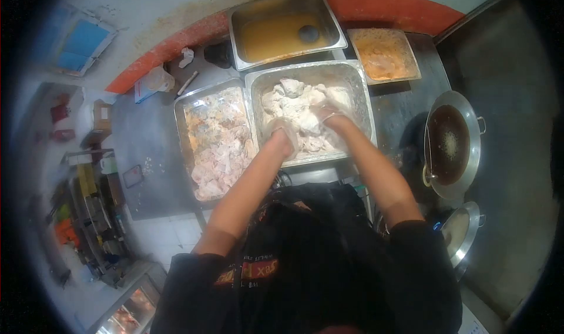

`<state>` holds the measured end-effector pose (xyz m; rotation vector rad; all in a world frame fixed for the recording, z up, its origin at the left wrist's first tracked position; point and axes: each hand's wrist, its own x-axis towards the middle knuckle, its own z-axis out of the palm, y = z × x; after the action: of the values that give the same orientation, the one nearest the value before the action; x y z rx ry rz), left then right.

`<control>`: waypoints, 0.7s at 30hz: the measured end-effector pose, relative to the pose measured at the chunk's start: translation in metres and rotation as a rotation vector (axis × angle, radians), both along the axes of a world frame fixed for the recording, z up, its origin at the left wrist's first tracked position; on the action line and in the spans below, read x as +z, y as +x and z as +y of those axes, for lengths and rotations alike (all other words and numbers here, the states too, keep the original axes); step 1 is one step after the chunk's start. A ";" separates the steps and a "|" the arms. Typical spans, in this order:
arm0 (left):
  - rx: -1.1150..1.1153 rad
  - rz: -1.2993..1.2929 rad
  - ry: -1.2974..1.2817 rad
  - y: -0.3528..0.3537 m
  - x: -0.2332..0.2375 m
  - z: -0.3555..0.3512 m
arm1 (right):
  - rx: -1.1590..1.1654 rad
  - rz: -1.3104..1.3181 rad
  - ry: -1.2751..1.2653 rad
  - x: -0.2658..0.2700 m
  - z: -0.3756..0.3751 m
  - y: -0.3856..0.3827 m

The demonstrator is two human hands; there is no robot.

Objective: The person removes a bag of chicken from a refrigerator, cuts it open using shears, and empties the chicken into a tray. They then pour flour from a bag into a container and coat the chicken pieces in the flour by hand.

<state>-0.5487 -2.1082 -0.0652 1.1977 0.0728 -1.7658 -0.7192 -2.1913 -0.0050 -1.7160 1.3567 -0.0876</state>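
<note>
Both my hands wear clear plastic gloves and reach into a deep metal tray (254,108) of white flour (288,102). Lumpy pieces thickly coated in flour (292,87) lie in it; what is under the coating does not show. My left hand (283,133) is at the near left of the tray, its fingers sunk in the flour. Toward the right wall, my right hand (330,112) touches the floured lumps, fingers covered or blurred. Left of it stands a tray (178,120) with pale, flour-dusted pieces (217,164) heaped at its near end.
Behind stands a metal pan (234,40) of yellowish liquid with a dark round thing in it. A smaller tray (417,70) holds an orange-brown mix. On the right are a wide wok (473,158) of dark oil and a second pan (470,234). A metal table (141,175) extends left.
</note>
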 end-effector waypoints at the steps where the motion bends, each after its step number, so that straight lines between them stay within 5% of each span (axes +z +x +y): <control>1: -0.014 0.021 -0.081 -0.004 0.008 0.000 | 0.004 0.002 -0.006 0.000 -0.001 0.004; 3: 0.002 -0.006 0.013 -0.016 0.068 0.004 | -0.240 -0.094 0.214 0.000 0.005 0.029; 5: 0.014 -0.034 0.110 -0.018 0.121 0.003 | -0.329 -0.062 0.229 0.074 0.009 0.043; 7: 0.070 0.250 0.072 -0.012 0.149 0.008 | -0.454 -0.023 0.202 0.092 0.001 0.049; 8: 0.056 0.309 -0.070 -0.009 0.158 0.013 | -0.517 -0.351 0.020 0.093 0.021 0.038; 9: 0.055 0.310 -0.061 -0.006 0.152 0.017 | -0.522 -0.348 0.027 0.093 0.019 0.026; 12: -0.063 -0.263 0.036 0.003 0.120 0.024 | -0.356 -0.414 -0.095 0.086 -0.010 0.007; 15: 0.115 -0.368 0.058 -0.002 0.093 0.002 | -0.527 -0.061 0.012 0.049 -0.035 0.019; 17: 0.141 -0.404 0.097 0.001 0.091 -0.016 | -0.191 0.451 -0.263 0.019 -0.044 0.034; 21: 0.192 -0.376 0.074 0.003 0.074 -0.029 | -0.307 0.089 -0.091 -0.012 -0.043 0.051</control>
<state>-0.5455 -2.1368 0.0088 1.5060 0.0307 -1.3607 -0.6678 -2.2342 -0.0167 -1.5882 1.6985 -0.2520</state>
